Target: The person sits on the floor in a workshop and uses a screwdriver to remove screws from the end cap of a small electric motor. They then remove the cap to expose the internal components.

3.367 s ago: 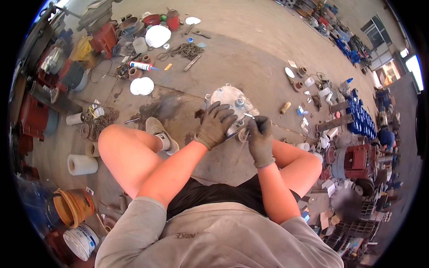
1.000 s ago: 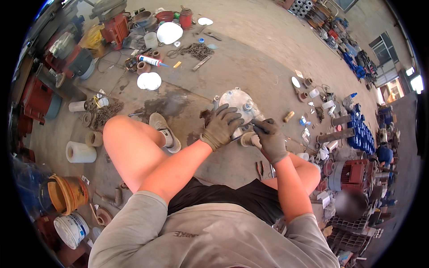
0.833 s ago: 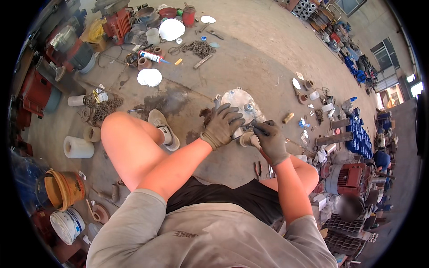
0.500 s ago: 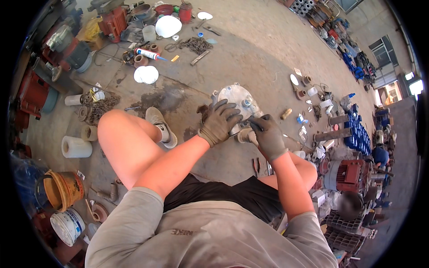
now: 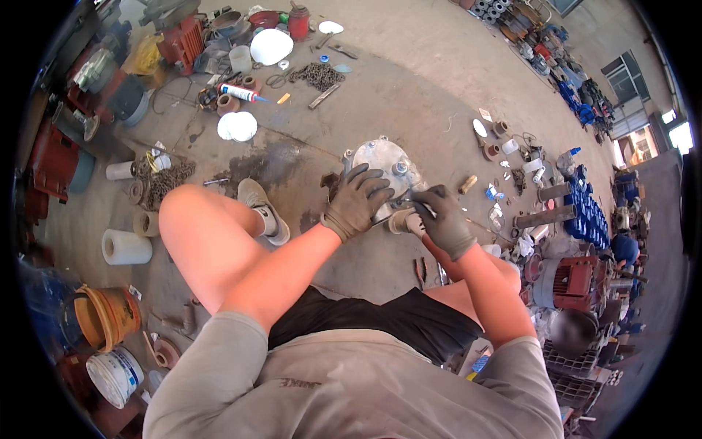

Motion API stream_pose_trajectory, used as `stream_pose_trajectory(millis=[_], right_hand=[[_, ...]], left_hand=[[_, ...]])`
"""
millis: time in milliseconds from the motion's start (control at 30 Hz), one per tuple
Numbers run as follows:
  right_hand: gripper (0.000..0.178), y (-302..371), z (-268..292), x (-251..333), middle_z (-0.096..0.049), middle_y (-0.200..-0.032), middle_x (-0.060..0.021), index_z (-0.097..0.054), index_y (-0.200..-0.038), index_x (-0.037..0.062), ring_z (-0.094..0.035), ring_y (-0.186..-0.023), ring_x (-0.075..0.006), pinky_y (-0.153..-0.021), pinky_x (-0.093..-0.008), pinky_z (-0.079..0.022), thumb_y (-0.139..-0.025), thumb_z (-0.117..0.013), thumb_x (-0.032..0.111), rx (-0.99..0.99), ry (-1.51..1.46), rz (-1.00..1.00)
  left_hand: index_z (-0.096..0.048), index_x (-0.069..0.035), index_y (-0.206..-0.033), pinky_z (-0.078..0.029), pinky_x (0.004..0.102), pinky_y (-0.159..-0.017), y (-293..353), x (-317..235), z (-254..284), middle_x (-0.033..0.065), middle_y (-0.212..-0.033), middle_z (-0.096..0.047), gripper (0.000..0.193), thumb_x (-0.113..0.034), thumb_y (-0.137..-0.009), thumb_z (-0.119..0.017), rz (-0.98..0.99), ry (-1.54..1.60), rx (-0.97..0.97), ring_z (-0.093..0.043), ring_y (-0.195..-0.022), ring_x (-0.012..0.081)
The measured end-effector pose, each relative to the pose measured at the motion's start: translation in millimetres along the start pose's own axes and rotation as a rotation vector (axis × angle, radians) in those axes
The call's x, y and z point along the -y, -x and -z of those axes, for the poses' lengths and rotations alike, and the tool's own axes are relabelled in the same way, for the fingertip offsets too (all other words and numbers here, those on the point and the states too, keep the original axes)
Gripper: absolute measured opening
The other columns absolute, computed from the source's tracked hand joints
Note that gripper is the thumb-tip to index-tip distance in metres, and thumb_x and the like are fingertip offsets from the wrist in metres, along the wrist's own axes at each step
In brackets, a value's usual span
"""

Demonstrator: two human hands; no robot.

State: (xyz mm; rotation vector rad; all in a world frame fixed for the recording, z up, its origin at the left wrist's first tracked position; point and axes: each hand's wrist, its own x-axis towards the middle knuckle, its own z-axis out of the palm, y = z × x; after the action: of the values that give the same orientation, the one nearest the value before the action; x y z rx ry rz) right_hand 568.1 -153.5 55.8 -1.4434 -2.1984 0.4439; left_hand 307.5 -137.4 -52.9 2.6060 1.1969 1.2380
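Observation:
Between my feet on the floor sits a round, silver-grey metal housing [image 5: 380, 157] with bolts around its rim and a fitting on top. My left hand [image 5: 355, 203], in a dark work glove, lies on the near left side of the housing with its fingers spread. My right hand [image 5: 444, 225], gloved alike, is at the near right edge. Its fingers are pinched together there around something slim and dark, too small to name. Pliers [image 5: 420, 272] with dark red handles lie on the floor below my right hand.
A chain heap [image 5: 316, 76], a sealant tube [image 5: 241, 93] and white discs [image 5: 238, 126] lie beyond my left knee. At left stand a white roll [image 5: 127, 247], an orange bucket [image 5: 110, 314] and a white bucket [image 5: 115, 376]. A red motor [image 5: 574, 282] and blue parts [image 5: 587, 212] crowd the right.
My right hand has turned slightly and moved a little right and down at the housing's edge. My left hand has barely shifted. My right knee has swung slightly outward.

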Motion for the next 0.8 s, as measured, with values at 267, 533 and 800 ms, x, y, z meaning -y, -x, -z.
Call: stream_pose_trajectory(millis=[267,533,800], right_hand=[[0.040,50,12,-79,-0.074,-0.092,-0.0278,-0.069,-0.099,0.0039,-0.072,-0.088,-0.0503,-0.075,-0.0577,-0.056,-0.116,-0.062,0.040,-0.027,0.243,-0.226],[0.041,112,-5,41,-0.074,-0.087,-0.0309,-0.071,-0.104,0.0013,-0.075,-0.082,-0.0509,-0.074,-0.0610,-0.058,-0.115,-0.061,0.039,0.273,0.251,-0.503],[0.057,87,-7,103,-0.079,-0.101,-0.0260,-0.067,-0.125,-0.0072,-0.081,-0.085,-0.0353,-0.077,-0.0457,-0.064,-0.118,-0.054,0.048,0.627,-0.396,-0.714]], left_hand=[[-0.077,-0.019,-0.127,-0.038,0.0573,-0.131,-1,4,-7,0.0057,-0.139,-0.066,0.050,-0.021,-0.078,-0.077,-0.028,-0.015,-0.018,-0.057,-0.146,0.0311],[-0.076,-0.018,-0.126,-0.039,0.0587,-0.129,10,-1,-6,0.0046,-0.137,-0.066,0.050,-0.030,-0.078,-0.085,-0.034,-0.050,-0.008,-0.058,-0.142,0.0322],[-0.077,-0.013,-0.124,-0.038,0.0616,-0.130,-1,-8,6,0.0085,-0.135,-0.065,0.045,-0.024,-0.081,-0.083,0.018,0.055,-0.050,-0.058,-0.141,0.0349]])
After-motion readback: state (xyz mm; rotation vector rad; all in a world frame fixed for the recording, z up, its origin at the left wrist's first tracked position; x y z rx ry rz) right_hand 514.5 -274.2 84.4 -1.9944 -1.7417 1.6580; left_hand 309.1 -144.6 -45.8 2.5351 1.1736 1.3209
